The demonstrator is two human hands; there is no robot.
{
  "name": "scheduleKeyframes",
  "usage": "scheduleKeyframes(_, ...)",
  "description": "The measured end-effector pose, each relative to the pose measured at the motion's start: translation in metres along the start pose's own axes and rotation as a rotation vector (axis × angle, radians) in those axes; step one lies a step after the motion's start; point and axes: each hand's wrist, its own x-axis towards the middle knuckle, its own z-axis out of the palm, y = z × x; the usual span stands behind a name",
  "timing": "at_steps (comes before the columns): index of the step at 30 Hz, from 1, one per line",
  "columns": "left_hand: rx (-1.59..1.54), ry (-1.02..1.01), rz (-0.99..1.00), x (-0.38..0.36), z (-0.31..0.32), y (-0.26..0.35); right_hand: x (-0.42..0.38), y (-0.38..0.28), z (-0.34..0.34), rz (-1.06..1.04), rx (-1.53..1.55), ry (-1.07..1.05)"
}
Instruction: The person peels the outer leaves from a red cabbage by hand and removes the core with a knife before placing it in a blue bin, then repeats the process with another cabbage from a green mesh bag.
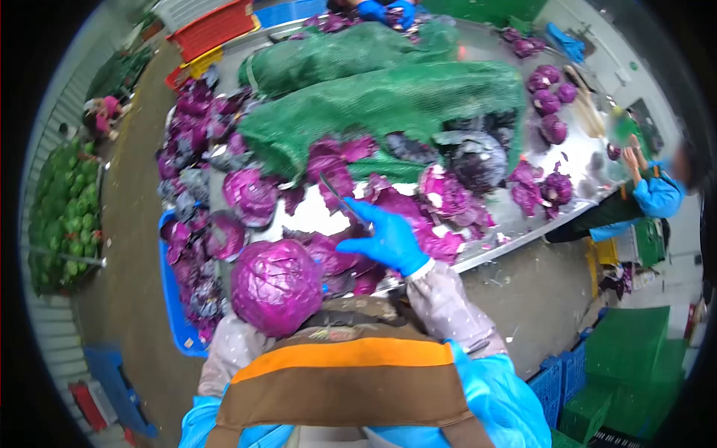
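Observation:
My right hand [388,237], in a blue glove, grips a knife [340,196] whose blade points up and to the left over the table. A large peeled red cabbage [276,287] is close to my body on the left. My left sleeve [237,342] runs up behind this cabbage, and the left hand is almost wholly hidden by it; only small blue glove tips [325,287] show at its right side. Loose purple leaves [336,250] lie between the two hands. Beyond them, a cut red cabbage [442,188] and a dark-leaved cabbage [478,160] rest on the metal table.
Green mesh sacks [381,104] stretch across the metal table [478,259]. A blue bin [176,299] with leaves stands at left. Several red cabbages [549,101] sit at far right. A co-worker [657,190] stands at right; another person's gloved hands [385,10] work opposite.

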Motion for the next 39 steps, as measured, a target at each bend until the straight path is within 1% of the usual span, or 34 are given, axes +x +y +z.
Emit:
scheduleKeyframes(1,0.044,0.016,-0.012,0.009,0.015,0.002,-0.012,0.001,-0.007,-0.041,0.366,-0.038)
scheduleKeyframes(2,0.089,0.032,-0.031,0.021,0.032,0.002,-0.02,-0.001,-0.017,-0.096,0.446,-0.168)
scheduleKeyframes(3,0.139,0.044,-0.057,0.031,0.051,0.001,-0.026,0.005,-0.016,-0.214,0.599,-0.184)
scheduleKeyframes(5,0.26,0.051,-0.119,0.051,0.087,-0.005,-0.033,-0.007,-0.023,-0.328,0.522,-0.157)
scheduleKeyframes(6,0.316,0.043,-0.156,0.06,0.105,-0.01,-0.04,-0.001,-0.035,-0.286,0.732,-0.082)
scheduleKeyframes(7,0.463,-0.058,-0.123,0.066,0.115,-0.014,-0.046,0.007,-0.048,-0.244,0.942,-0.01)
scheduleKeyframes(8,0.511,-0.131,-0.201,0.076,0.135,-0.018,-0.057,0.014,-0.057,-0.165,1.106,0.164)
scheduleKeyframes(9,0.401,-0.238,-0.261,0.094,0.133,-0.025,-0.065,0.136,-0.064,-0.094,1.592,0.132)
scheduleKeyframes(10,0.295,-0.34,-0.332,0.112,0.131,-0.031,-0.072,0.14,-0.08,-0.153,1.309,0.277)
scheduleKeyframes(11,0.299,-0.393,-0.369,0.128,0.164,-0.042,-0.077,0.133,-0.1,-0.227,1.281,0.301)
scheduleKeyframes(12,0.573,-0.35,-0.26,0.144,0.164,-0.052,-0.082,0.125,-0.12,-0.3,1.254,0.325)
scheduleKeyframes(13,0.844,-0.3,-0.136,0.165,0.153,-0.062,-0.081,0.098,-0.14,-0.392,1.481,0.224)
scheduleKeyframes(14,1.107,-0.288,0.091,0.179,0.125,-0.079,-0.093,0.099,-0.163,-0.37,1.375,0.43)
scheduleKeyframes(15,1.383,-0.324,0.112,0.179,0.127,-0.084,-0.106,0.1,-0.186,-0.318,1.251,0.631)
scheduleKeyframes(17,2.152,-0.301,0.374,0.195,0.11,-0.101,-0.11,0.088,-0.227,-0.382,1.338,0.776)
scheduleKeyframes(18,2.278,-0.27,0.327,0.203,0.111,-0.11,-0.121,0.127,-0.26,-0.435,1.417,0.61)
scheduleKeyframes(19,2.403,-0.23,0.276,0.211,0.114,-0.119,-0.115,0.139,-0.281,-0.436,1.359,0.691)
scheduleKeyframes(21,2.518,-0.282,0.328,0.232,0.109,-0.129,-0.102,0.163,-0.32,-0.421,1.236,0.853)
scheduleKeyframes(23,2.731,-0.321,0.259,0.251,0.071,-0.131,-0.073,0.162,-0.355,-0.448,1.444,1.085)
scheduleKeyframes(24,2.848,-0.373,0.268,0.255,0.042,-0.127,-0.063,0.142,-0.351,-0.449,1.565,1.203)
scheduleKeyframes(26,2.865,-0.226,0.228,0.249,0.034,-0.12,-0.066,0.19,-0.377,-0.443,1.425,0.621)
scheduleKeyframes(27,2.872,-0.158,0.199,0.243,0.028,-0.116,-0.054,0.185,-0.368,-0.365,1.216,0.794)
scheduleKeyframes(28,2.848,-0.096,0.293,0.236,0.018,-0.109,-0.043,0.175,-0.358,-0.25,1.004,0.954)
scheduleKeyframes(29,2.82,-0.017,0.387,0.224,0.009,-0.1,-0.036,0.164,-0.354,-0.184,0.783,0.882)
scheduleKeyframes(31,2.784,0.073,0.481,0.192,-0.009,-0.071,-0.018,0.113,-0.334,-0.058,0.431,0.823)
scheduleKeyframes(32,2.799,0.099,0.45,0.17,-0.016,-0.054,-0.008,0.122,-0.343,-0.095,0.276,0.708)
scheduleKeyframes(33,2.814,0.125,0.42,0.147,-0.024,-0.035,0.008,0.137,-0.353,-0.15,0.084,0.68)
scheduleKeyframes(35,2.886,0.191,0.368,0.101,-0.043,0.008,0.028,0.15,-0.365,-0.076,-0.073,0.583)
scheduleKeyframes(36,2.935,0.245,0.292,0.081,-0.054,0.035,0.036,0.169,-0.371,-0.016,-0.194,0.546)
scheduleKeyframes(37,2.978,0.304,0.214,0.062,-0.063,0.061,0.037,0.172,-0.362,0.016,-0.257,0.559)
scheduleKeyframes(39,2.948,0.517,0.177,0.023,-0.071,0.111,0.031,0.158,-0.336,0.074,-0.393,0.589)
